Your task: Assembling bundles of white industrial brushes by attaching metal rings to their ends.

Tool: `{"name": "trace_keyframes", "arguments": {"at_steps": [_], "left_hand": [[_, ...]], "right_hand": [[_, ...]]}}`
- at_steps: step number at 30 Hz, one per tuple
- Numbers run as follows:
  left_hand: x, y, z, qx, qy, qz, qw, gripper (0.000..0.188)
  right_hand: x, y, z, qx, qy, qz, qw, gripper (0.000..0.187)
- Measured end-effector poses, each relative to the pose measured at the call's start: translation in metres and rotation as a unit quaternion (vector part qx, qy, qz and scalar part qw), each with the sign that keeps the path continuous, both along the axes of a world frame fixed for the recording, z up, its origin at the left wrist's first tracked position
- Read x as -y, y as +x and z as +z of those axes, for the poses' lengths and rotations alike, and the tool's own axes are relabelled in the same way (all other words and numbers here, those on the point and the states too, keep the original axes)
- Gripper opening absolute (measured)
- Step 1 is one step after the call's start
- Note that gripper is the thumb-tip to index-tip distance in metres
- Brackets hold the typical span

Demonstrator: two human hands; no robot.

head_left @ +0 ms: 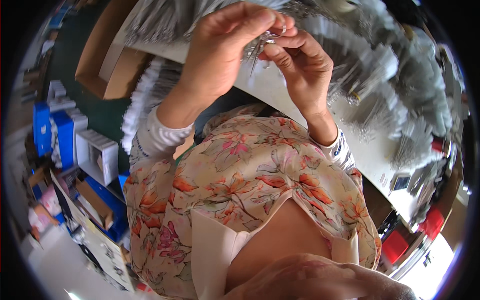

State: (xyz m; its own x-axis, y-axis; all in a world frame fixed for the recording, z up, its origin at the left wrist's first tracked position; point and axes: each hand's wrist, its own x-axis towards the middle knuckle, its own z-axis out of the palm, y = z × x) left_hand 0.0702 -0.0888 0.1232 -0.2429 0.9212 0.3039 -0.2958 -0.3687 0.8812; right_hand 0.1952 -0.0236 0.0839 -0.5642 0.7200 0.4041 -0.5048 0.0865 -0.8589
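Both hands are raised close together over the white table (pixel 272 92). Thumb and fingers of my left hand (pixel 220 47) pinch some thin, shiny metal pieces (pixel 264 40), one of them with a small curved loop. From the other side, my right hand (pixel 305 62) closes its thumb and forefinger on the same metal pieces. Their exact kind is too small and blurred to make out. Around the hands lie bundles of thin metal pieces in clear plastic (pixel 367 65), several of them heaped on the right.
An open cardboard box (pixel 114 70) stands to the left, beside a row of white, ruffled plastic-wrapped bundles (pixel 142 95). Blue bins (pixel 62 137) and a white crate (pixel 97 156) are farther left. Red stools (pixel 394 246) stand at lower right.
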Motion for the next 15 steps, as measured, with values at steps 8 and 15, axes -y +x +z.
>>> {"name": "trace_keyframes", "arguments": {"at_steps": [8,15], "left_hand": [[0.079,-0.062,0.045,-0.255,-0.149,0.054,0.954,0.018],[0.129,-0.101,-0.133,-0.677,-0.313,0.021,0.666,0.007]], "right_hand": [[0.006,-0.009,-0.043,0.262,0.024,0.089,0.961,0.012],[0.02,-0.002,-0.077,0.35,-0.051,0.155,0.923,0.009]]}}
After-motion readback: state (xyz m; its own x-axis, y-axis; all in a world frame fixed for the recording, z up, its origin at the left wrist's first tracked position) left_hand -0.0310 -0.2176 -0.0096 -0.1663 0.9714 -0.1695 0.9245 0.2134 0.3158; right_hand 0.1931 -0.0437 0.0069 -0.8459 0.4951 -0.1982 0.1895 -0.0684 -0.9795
